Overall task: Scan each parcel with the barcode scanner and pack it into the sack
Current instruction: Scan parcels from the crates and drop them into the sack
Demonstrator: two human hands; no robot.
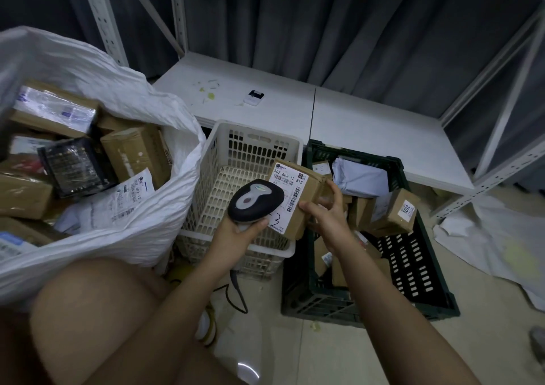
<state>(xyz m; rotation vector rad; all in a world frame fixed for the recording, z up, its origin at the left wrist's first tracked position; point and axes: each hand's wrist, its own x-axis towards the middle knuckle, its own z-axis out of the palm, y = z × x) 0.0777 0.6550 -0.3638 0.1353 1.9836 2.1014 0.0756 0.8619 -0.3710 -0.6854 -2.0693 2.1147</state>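
While the left hand [236,231] curls its grip round the handle of a black-and-grey barcode scanner [255,200], the right hand [323,213] grips a brown cardboard parcel with a white printed label [295,196] just beside the scanner head, label facing it. Both are held above the near right corner of a white slotted plastic basket [236,154]. Right of it, a dark green plastic crate [413,269] holds more cardboard boxes. Left, a white woven sack [141,219] stands open, full of parcels. Far side: low white shelf board [368,125] with a small white device [254,98].
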